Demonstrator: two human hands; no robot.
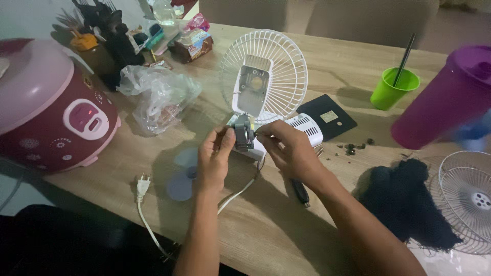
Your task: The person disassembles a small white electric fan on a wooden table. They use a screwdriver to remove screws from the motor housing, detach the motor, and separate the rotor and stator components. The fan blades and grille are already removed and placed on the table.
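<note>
My left hand (214, 159) and my right hand (290, 151) both grip a small grey fan motor (244, 134) over a wooden table (266, 225). Just behind the motor stands the white fan rear grille (286, 71) with its white housing plate (253, 89). A white motor cover (307, 128) lies to the right of my right hand. The white power cord (235, 194) runs from under my hands to a white plug (142, 185). A pale blue fan blade (181, 179) lies on the table under my left wrist. A dark-handled screwdriver (300, 193) rests beneath my right forearm.
A pink rice cooker (48, 107) stands at the left, a crumpled clear plastic bag (158, 97) beside it. A black square plate (327, 116), loose screws (353, 148), a green cup (393, 88), a purple jug (445, 99), a black cloth (409, 199) and a second grille (468, 197) sit at right.
</note>
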